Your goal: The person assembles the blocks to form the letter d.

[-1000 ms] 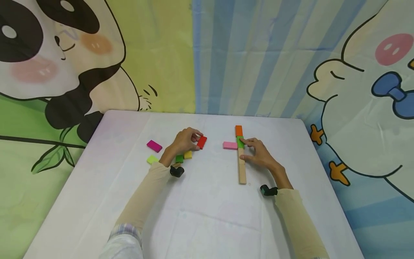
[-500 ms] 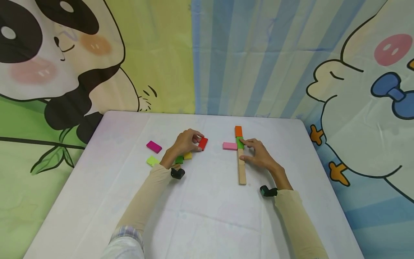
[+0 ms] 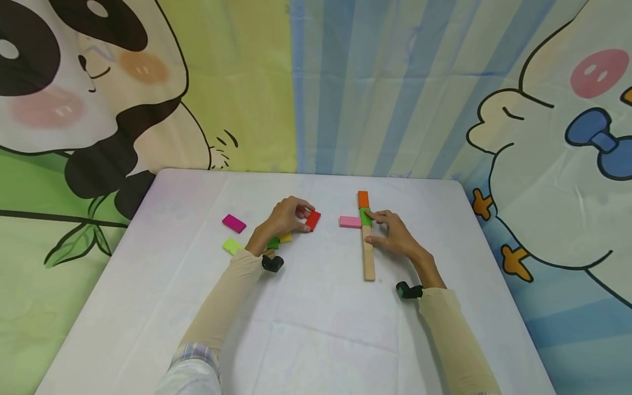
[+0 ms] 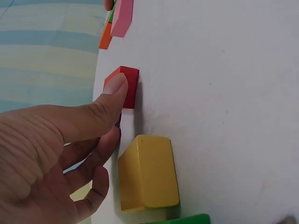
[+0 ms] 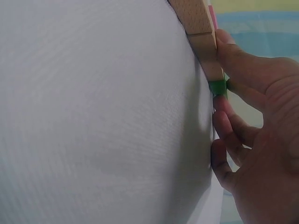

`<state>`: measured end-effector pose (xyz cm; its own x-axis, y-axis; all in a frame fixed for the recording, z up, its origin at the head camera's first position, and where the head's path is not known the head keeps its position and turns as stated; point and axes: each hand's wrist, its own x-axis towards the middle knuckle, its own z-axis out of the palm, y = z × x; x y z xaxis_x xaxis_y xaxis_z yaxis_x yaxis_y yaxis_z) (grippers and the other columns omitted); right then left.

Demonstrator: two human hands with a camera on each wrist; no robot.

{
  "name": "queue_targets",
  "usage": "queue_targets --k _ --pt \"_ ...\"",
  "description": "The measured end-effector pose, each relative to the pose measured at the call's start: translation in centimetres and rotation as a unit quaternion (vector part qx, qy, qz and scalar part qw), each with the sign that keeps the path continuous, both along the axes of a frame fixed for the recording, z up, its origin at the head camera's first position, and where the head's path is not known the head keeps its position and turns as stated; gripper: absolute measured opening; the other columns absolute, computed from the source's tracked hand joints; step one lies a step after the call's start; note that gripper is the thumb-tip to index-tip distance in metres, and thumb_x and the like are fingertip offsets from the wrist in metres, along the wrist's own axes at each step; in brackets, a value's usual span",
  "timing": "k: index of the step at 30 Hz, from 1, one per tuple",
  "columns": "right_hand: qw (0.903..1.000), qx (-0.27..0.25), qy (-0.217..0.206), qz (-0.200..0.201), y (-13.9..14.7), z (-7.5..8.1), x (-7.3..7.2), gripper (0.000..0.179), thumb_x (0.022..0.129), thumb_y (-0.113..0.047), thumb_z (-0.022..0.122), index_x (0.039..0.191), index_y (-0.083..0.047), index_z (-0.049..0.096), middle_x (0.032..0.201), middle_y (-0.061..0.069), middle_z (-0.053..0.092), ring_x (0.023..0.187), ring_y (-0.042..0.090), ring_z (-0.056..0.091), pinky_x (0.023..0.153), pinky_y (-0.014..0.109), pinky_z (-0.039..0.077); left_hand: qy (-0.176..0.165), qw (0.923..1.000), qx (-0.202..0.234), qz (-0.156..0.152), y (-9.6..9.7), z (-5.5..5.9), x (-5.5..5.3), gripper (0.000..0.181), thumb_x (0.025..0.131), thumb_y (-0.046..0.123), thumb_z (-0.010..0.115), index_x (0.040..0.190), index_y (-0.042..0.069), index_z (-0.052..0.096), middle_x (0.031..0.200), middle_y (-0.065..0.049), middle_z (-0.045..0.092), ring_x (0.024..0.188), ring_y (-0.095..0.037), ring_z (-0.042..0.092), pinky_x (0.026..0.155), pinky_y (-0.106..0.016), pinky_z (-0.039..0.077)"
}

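My left hand [image 3: 288, 215] pinches a red block [image 3: 312, 220] between thumb and fingers, low over the white table. In the left wrist view the thumb covers part of the red block [image 4: 132, 86], and a yellow block [image 4: 159, 172] stands nearer. To the right, a line of blocks runs away from me: plain wooden blocks [image 3: 368, 260], a green block [image 3: 365, 218] and an orange block [image 3: 363, 199] at the far end. A pink block [image 3: 350, 222] juts left from the green one. My right hand [image 3: 397, 236] rests an index fingertip on the green block and the thumb on the wood.
Left of the red block lie a magenta block [image 3: 234, 223] and a lime block [image 3: 231, 245]. Beside my left wrist are a dark green block [image 3: 273, 243] and a yellow one, partly hidden. A cartoon-printed cloth [image 3: 345, 88] stands behind the table [image 3: 316, 340].
My left hand has shifted the red block slightly to the right and a little nearer to me. My right hand stays in place on the line of blocks.
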<state>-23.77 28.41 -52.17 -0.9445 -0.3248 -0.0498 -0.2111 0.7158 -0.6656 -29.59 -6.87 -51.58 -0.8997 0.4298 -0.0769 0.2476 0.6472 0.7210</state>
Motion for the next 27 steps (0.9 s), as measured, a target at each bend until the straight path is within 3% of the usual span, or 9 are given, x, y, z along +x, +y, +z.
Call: queue_targets --k 12,27 --pt "1.0000 -0.007 0.006 -0.002 0.1 -0.2 0.1 0.082 0.094 -0.021 0.088 0.165 -0.010 0.047 0.152 0.026 0.054 0.141 0.046 0.048 0.121 0.069 0.038 -0.021 0.9995 0.025 -0.004 0.1 -0.9 -0.4 0.054 0.084 0.013 0.096 0.134 0.010 0.077 0.115 -0.006 0.078 0.104 -0.023 0.068 0.100 -0.041 0.056" --pt "0.9997 -0.022 0.002 -0.007 0.1 -0.6 0.1 0.083 0.093 -0.020 0.088 0.165 -0.013 0.047 0.152 0.026 0.055 0.141 0.046 0.048 0.122 0.069 0.036 -0.005 0.9994 0.028 -0.019 0.1 -1.3 -0.3 0.055 0.083 0.016 0.097 0.134 0.012 0.077 0.114 -0.004 0.079 0.107 -0.023 0.068 0.103 -0.043 0.055"
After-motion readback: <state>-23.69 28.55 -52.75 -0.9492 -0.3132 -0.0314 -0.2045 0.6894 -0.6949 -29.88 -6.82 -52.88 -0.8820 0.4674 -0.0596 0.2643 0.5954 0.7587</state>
